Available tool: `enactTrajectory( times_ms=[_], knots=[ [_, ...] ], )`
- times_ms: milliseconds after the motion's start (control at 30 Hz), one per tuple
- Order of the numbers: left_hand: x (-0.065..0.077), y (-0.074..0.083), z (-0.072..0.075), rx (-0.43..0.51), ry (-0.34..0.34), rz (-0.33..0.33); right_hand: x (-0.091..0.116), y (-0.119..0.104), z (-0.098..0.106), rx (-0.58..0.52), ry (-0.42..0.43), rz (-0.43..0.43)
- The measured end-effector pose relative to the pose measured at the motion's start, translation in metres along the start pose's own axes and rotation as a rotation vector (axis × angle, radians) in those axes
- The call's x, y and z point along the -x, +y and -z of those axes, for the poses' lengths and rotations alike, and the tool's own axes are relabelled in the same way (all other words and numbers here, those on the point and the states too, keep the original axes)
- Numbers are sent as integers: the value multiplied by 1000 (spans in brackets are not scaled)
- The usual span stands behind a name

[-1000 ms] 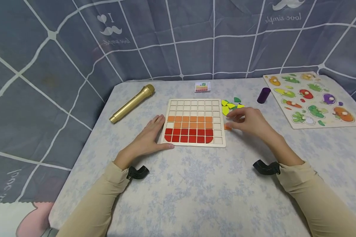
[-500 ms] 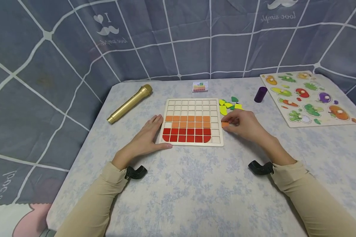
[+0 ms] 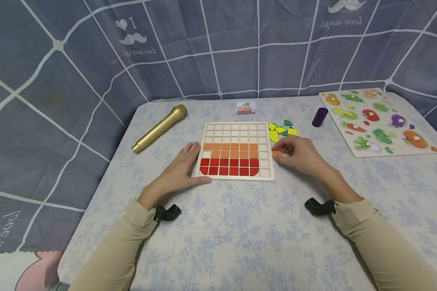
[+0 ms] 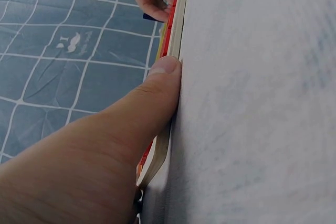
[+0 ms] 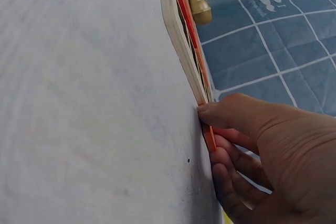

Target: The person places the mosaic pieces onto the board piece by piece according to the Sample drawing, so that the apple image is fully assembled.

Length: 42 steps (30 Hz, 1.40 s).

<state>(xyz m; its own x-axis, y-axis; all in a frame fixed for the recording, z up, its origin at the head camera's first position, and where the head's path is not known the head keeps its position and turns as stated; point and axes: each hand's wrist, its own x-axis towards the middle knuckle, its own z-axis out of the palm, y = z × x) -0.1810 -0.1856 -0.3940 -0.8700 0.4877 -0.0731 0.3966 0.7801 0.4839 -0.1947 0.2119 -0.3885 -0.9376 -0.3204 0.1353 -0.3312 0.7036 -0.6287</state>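
Note:
A pale wooden grid board [image 3: 236, 133] lies on the table. Two rows of red tiles [image 3: 229, 166] fill its near part, with two orange rows [image 3: 234, 150] behind them; the left cell of the nearer orange row is bare. My left hand [image 3: 176, 169] rests along the board's left side, fingers extended, and its thumb [image 4: 165, 66] lies against the near edge. Just beyond the right rim, my right hand [image 3: 300, 153] pinches an orange tile [image 5: 209, 139] between thumb and fingers. Yellow and green pieces [image 3: 280, 129] lie loosely behind that hand, partly hidden by it.
A picture card [image 3: 245, 107] stands behind the board. At left lies a gold microphone [image 3: 160, 128]. A dark purple cylinder [image 3: 319, 117] and a vegetable knob puzzle [image 3: 357, 139] are at the right. A grey-blue checked curtain [image 3: 233, 72] rises behind the table.
My right fingers, earlier spread over the orange tile, have closed in on it by the board's right edge. The left hand keeps its place; the head view has shifted slightly.

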Motion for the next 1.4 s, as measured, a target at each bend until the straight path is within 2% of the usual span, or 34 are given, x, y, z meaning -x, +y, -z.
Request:
enactTrajectory(
  times_ms=[200, 400, 700, 867, 1100, 1233, 1400],
  knots=[
    [3, -3, -1, -10, 7, -9, 0, 0, -3, 26, 35, 19],
    [4, -5, -3, -23, 15, -23, 0, -2, -2, 4, 96, -8],
    [2, -4, -1, -18, 15, -19, -15, -23, -7, -31, 146, 35],
    [3, -5, -1, -21, 13, -14, -34, -48, -21, -48, 90, 100],
    [4, -3, 0, -12, 13, -6, -59, -79, -48, -59, -17, 142],
    [2, -3, -1, -18, 6, -2, -67, -86, -62, -78, -55, 157],
    [0, -2, -1, -23, 3, -12, -72, -89, -75, -101, -50, 148]
  ],
)
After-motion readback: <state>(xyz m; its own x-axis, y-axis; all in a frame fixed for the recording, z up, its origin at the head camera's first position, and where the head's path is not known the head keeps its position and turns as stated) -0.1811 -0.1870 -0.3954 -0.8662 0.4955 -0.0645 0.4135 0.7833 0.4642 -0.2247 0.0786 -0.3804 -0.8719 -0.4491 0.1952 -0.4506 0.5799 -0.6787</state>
